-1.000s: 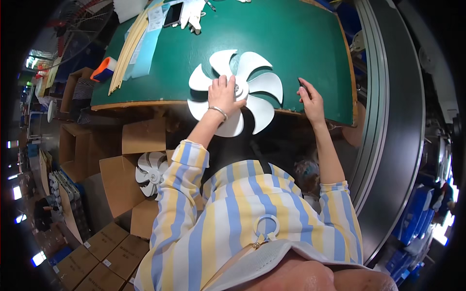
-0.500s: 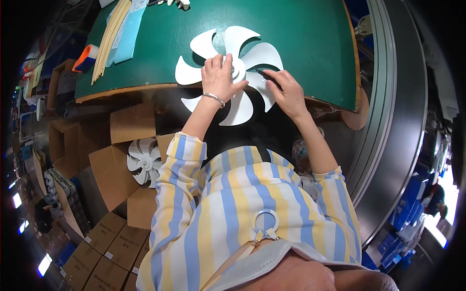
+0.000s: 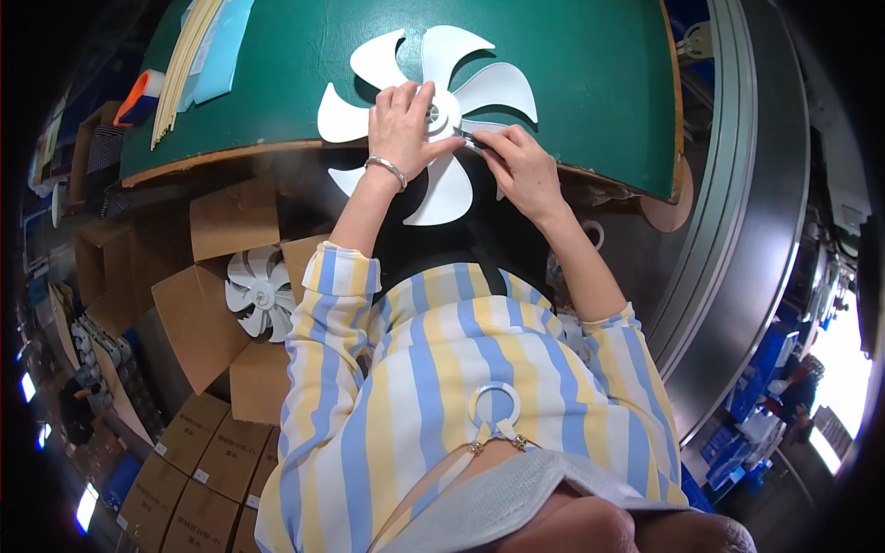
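A white plastic fan blade [image 3: 461,74] with several curved vanes lies on the near edge of a green-topped table [image 3: 572,55], partly overhanging it. My left hand [image 3: 403,129], with a bracelet on the wrist, rests flat over the hub and holds the blade down. My right hand [image 3: 518,166] is at the blade's right side, fingers pinched on a small dark thing against one vane; what it is cannot be made out.
An open cardboard box [image 3: 207,313] on the left holds another white fan blade [image 3: 261,290]. More cartons [image 3: 194,461] stand below it. Pale strips [image 3: 184,64] and an orange-handled item [image 3: 138,97] lie at the table's left. A grey metal conveyor rail [image 3: 737,230] curves along the right.
The fan blade has shifted along the table edge. My right hand has come in from the table's right edge to the blade beside my left hand, which stays on the hub.
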### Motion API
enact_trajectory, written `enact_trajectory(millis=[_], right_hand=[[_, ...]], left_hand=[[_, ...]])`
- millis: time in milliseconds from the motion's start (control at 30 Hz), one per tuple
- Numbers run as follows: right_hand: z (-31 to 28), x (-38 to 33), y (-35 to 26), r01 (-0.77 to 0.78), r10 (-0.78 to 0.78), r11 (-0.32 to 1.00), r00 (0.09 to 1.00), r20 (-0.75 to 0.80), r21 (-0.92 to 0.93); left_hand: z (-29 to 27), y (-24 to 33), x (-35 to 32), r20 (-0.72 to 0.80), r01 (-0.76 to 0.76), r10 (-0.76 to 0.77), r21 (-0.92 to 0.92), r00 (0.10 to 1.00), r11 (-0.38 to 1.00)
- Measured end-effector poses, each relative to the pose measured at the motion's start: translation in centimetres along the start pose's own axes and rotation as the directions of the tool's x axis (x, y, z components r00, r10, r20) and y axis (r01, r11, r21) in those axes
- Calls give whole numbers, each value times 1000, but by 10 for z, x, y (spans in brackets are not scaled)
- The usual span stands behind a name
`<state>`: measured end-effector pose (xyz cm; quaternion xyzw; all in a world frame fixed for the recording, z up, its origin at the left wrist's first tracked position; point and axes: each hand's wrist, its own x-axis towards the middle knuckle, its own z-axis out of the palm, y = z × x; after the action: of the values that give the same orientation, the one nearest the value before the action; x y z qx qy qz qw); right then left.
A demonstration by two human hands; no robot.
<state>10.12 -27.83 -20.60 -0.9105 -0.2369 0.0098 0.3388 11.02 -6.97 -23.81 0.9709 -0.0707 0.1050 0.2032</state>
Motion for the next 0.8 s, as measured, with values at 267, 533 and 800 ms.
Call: enact_trajectory(millis=[267, 533, 800], right_hand=[[1, 0, 3, 46, -47, 998, 999, -24, -30], [-1, 0, 3, 37, -37, 999, 999, -5, -16], [-3, 2, 0, 9, -9, 1000, 1000, 19, -9]], left_hand=[[3, 2, 0, -15, 9, -9, 5, 1000, 1000], [3, 3, -1, -26, 21, -21, 19, 999, 1000], [4, 0, 0, -25, 3, -2, 38, 1000, 999]])
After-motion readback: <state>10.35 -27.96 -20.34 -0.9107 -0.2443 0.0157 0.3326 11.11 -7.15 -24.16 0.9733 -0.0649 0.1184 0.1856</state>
